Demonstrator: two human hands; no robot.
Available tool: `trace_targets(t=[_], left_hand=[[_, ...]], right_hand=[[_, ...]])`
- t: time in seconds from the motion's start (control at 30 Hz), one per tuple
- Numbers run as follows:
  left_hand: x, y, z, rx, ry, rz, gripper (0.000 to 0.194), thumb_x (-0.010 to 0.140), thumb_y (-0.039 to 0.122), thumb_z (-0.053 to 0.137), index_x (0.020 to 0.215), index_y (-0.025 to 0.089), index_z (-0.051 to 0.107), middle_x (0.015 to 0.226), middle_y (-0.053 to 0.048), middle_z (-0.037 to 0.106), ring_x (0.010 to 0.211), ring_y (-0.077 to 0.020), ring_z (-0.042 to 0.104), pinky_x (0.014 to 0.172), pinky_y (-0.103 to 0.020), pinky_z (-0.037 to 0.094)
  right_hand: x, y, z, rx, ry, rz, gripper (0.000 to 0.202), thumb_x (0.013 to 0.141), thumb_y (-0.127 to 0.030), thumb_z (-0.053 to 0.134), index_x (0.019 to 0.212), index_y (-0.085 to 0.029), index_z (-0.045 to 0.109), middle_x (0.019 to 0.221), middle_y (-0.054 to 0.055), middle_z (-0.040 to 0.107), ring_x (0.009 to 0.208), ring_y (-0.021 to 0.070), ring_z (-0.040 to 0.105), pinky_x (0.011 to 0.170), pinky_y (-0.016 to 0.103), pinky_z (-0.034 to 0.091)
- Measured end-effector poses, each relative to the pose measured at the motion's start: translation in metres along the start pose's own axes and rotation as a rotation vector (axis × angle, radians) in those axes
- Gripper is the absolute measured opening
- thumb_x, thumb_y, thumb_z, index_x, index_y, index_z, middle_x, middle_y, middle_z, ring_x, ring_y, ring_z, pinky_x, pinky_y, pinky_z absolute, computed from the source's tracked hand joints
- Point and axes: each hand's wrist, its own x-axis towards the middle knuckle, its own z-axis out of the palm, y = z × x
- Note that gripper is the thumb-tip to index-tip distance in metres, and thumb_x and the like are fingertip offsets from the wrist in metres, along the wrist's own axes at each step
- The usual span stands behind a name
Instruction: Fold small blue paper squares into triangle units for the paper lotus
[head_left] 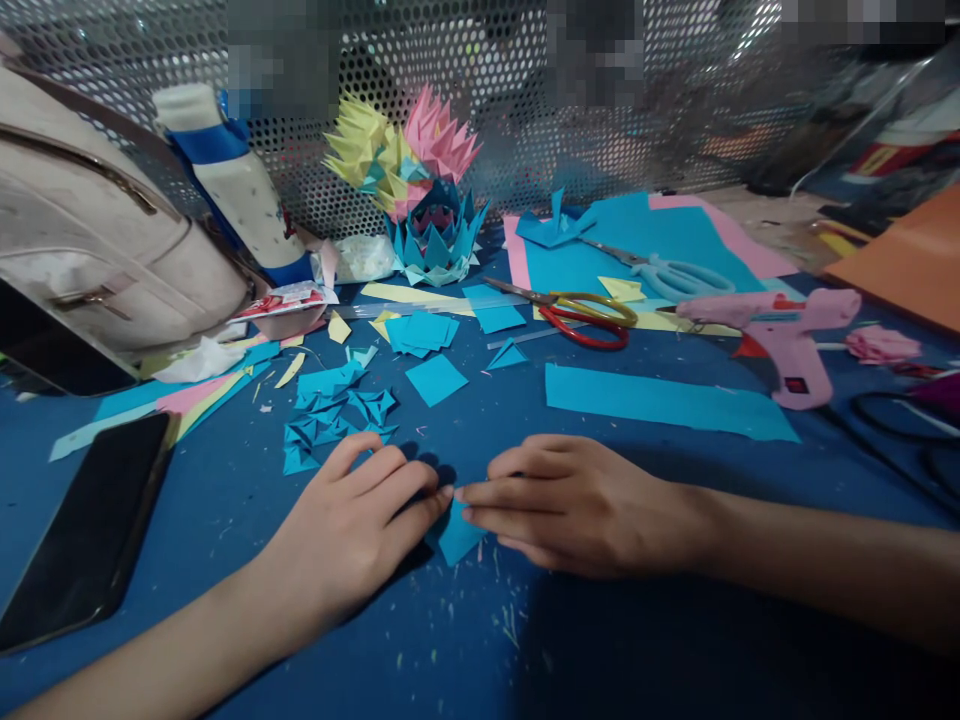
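Between my two hands a small blue paper piece (pixel 459 540) lies on the dark blue tabletop, its upper part covered by my fingers. My left hand (pixel 367 515) is closed, with its fingertips on the paper's left side. From the other side my right hand (pixel 577 505) pinches at the same paper, fingers pressed together. Just beyond my left hand sits a pile of folded blue paper pieces (pixel 330 410). Flat blue paper squares (pixel 437 380) lie past my hands, near a folded blue triangle (pixel 509 355).
Farther back are red-and-yellow scissors (pixel 589 318), light-blue scissors (pixel 686 277), a pink glue gun (pixel 787 330) and a blue paper strip (pixel 667 402). Paper flowers (pixel 435 235) stand by the perforated metal panel. At left are a phone (pixel 90 530), a bottle (pixel 232 185) and a bag (pixel 112 220).
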Motion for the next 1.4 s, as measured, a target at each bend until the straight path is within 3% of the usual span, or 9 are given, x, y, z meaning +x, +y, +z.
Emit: trace_targets(t=[0.37, 0.53, 0.83, 1.17, 1.3, 1.4], left_hand=[[-0.007, -0.003, 0.002, -0.058, 0.086, 0.023, 0.028, 0.102, 0.010, 0.042, 0.101, 0.012, 0.070, 0.092, -0.008, 0.070, 0.082, -0.0200, 0.052, 0.088, -0.041, 0.034], [-0.004, -0.004, 0.001, -0.081, 0.060, 0.021, 0.031, 0.102, 0.011, 0.039, 0.101, 0.012, 0.070, 0.094, -0.008, 0.070, 0.083, -0.0201, 0.052, 0.090, -0.042, 0.033], [-0.003, -0.010, 0.001, -0.107, 0.057, 0.031, 0.034, 0.102, 0.011, 0.037, 0.102, 0.014, 0.070, 0.094, -0.007, 0.069, 0.082, -0.0191, 0.054, 0.091, -0.039, 0.035], [-0.007, -0.012, 0.003, -0.160, 0.094, 0.021, 0.031, 0.100, 0.011, 0.040, 0.097, 0.016, 0.070, 0.091, -0.005, 0.070, 0.080, -0.0185, 0.054, 0.090, -0.041, 0.036], [-0.010, -0.011, 0.003, -0.161, 0.128, 0.001, 0.033, 0.098, 0.008, 0.038, 0.099, 0.019, 0.069, 0.091, -0.004, 0.070, 0.080, -0.0186, 0.056, 0.089, -0.042, 0.036], [-0.009, -0.011, 0.001, -0.158, 0.145, -0.013, 0.034, 0.096, 0.007, 0.037, 0.102, 0.018, 0.068, 0.092, -0.005, 0.070, 0.081, -0.0194, 0.055, 0.088, -0.041, 0.035]], right_hand=[[0.005, -0.004, -0.003, -0.099, -0.010, -0.026, 0.028, 0.103, -0.021, 0.043, 0.123, -0.015, 0.062, 0.128, 0.000, 0.066, 0.099, 0.0138, 0.057, 0.078, 0.030, 0.047], [0.006, -0.004, -0.003, -0.113, -0.025, -0.041, 0.029, 0.103, -0.021, 0.042, 0.122, -0.014, 0.063, 0.127, 0.003, 0.067, 0.100, 0.0133, 0.057, 0.076, 0.030, 0.049], [0.004, 0.000, -0.003, -0.009, -0.022, -0.007, 0.031, 0.103, -0.027, 0.039, 0.121, -0.019, 0.063, 0.133, 0.001, 0.064, 0.105, 0.0152, 0.058, 0.081, 0.032, 0.047], [0.004, -0.001, -0.001, -0.031, -0.025, -0.050, 0.030, 0.104, -0.022, 0.034, 0.110, -0.015, 0.063, 0.131, 0.004, 0.064, 0.108, 0.0175, 0.054, 0.087, 0.035, 0.043], [0.014, -0.001, -0.004, 0.016, -0.127, -0.028, 0.020, 0.098, -0.019, 0.046, 0.109, -0.016, 0.062, 0.117, 0.004, 0.068, 0.097, 0.0175, 0.057, 0.073, 0.034, 0.042], [0.020, -0.001, -0.006, 0.064, -0.188, 0.007, 0.023, 0.094, -0.017, 0.052, 0.115, -0.016, 0.060, 0.101, 0.004, 0.069, 0.092, 0.0172, 0.058, 0.068, 0.033, 0.042]])
